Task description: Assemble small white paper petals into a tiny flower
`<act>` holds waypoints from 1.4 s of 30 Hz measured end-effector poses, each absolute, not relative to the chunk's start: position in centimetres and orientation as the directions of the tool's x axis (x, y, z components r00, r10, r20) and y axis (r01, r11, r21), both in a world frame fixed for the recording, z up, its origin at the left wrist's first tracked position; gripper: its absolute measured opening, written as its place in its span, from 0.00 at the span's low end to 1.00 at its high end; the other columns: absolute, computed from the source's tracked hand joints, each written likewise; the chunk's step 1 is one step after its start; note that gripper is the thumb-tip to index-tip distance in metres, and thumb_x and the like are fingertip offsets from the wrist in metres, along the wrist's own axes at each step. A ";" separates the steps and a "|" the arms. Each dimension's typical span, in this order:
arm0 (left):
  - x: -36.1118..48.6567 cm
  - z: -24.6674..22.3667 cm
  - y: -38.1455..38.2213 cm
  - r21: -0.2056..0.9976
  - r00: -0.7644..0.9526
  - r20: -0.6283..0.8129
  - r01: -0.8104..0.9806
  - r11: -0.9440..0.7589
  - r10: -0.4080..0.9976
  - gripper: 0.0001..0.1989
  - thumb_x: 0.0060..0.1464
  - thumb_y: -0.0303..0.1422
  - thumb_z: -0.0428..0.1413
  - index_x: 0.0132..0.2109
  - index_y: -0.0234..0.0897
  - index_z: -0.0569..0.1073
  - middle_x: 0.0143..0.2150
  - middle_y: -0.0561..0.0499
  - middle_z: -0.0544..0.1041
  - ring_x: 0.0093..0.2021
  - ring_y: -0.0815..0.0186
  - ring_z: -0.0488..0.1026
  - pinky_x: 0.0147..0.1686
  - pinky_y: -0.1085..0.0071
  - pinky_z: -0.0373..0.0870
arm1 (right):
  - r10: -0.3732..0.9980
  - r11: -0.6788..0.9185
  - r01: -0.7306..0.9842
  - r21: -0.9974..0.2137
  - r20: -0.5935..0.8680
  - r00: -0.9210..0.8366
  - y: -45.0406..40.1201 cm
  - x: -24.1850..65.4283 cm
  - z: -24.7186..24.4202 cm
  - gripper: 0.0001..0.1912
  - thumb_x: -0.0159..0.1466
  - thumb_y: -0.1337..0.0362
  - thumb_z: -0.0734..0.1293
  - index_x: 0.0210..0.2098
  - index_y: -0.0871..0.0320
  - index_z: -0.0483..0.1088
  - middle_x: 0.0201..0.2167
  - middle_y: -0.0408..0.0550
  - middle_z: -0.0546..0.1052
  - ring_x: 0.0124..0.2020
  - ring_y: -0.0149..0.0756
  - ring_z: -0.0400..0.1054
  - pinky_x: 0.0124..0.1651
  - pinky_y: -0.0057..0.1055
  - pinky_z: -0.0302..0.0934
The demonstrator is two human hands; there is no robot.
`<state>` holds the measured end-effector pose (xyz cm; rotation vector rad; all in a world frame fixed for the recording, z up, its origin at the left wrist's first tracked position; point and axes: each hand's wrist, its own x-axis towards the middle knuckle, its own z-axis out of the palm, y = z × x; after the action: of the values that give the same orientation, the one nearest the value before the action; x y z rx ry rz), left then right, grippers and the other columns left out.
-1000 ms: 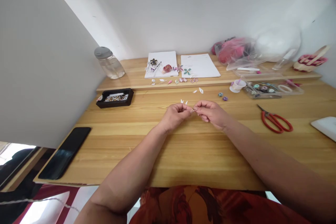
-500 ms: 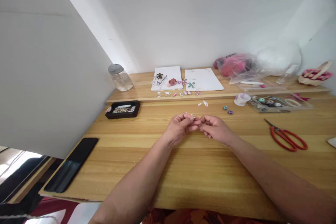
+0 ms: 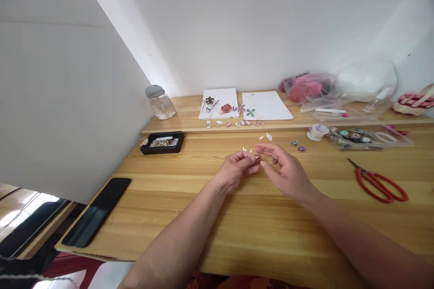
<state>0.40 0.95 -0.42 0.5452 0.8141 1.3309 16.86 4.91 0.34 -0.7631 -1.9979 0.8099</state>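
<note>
Over the middle of the wooden table, my left hand (image 3: 238, 170) pinches a small pale piece (image 3: 257, 157) between thumb and fingers; most of it is hidden and its kind is unclear. My right hand (image 3: 283, 169) is beside it, thumb and fingers spread apart, fingertips close to the piece. Just behind my left hand lie small white petal-shaped pieces (image 3: 244, 149). Farther back are more white petal pieces (image 3: 269, 136). To the right of these sit a blue-grey spool (image 3: 294, 143) and a purple spool (image 3: 302, 148), both small.
Red-handled scissors (image 3: 381, 184) lie at right, near a clear organiser box (image 3: 371, 144) and a white ribbon roll (image 3: 318, 132). At left are a black bead tray (image 3: 179, 141), a phone (image 3: 96, 212) and a water bottle (image 3: 160, 102). Flower ornaments (image 3: 226, 108) rest on paper on the back ledge.
My right hand has opened and drawn slightly away from my left, its fingers now spread. My left hand keeps its pinch. The whole view has shifted a little.
</note>
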 end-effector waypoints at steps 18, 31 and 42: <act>0.7 -0.8 0.8 0.695 0.097 -0.252 -0.675 0.250 0.963 0.07 0.50 0.27 0.66 0.33 0.29 0.75 0.32 0.48 0.79 0.34 0.69 0.77 0.44 0.71 0.75 | 0.849 0.358 0.020 -0.934 0.317 -0.423 5.3 15.6 -1.3 0.06 0.61 0.66 0.67 0.39 0.56 0.68 0.35 0.48 0.77 0.35 0.35 0.74 0.38 0.33 0.71; 0.8 -1.0 0.9 0.742 -0.017 -0.238 -0.648 0.171 0.971 0.10 0.46 0.29 0.68 0.33 0.30 0.75 0.34 0.49 0.79 0.34 0.72 0.75 0.39 0.75 0.73 | 0.875 0.350 0.100 -0.931 0.287 -0.391 5.3 15.6 -1.3 0.07 0.60 0.60 0.69 0.32 0.57 0.70 0.29 0.46 0.78 0.28 0.33 0.71 0.32 0.30 0.65; 1.0 -1.4 1.1 0.848 -0.103 -0.142 -0.526 0.067 0.984 0.20 0.37 0.37 0.72 0.32 0.30 0.74 0.28 0.53 0.76 0.29 0.72 0.73 0.35 0.74 0.69 | 0.921 0.155 0.035 -0.987 0.132 -0.367 4.9 15.2 -0.8 0.16 0.59 0.51 0.71 0.32 0.57 0.69 0.17 0.38 0.69 0.18 0.27 0.60 0.23 0.27 0.53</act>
<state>0.98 1.12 -1.42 0.6524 0.9383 1.4374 15.19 4.92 -0.82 -0.9445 -1.5922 1.3293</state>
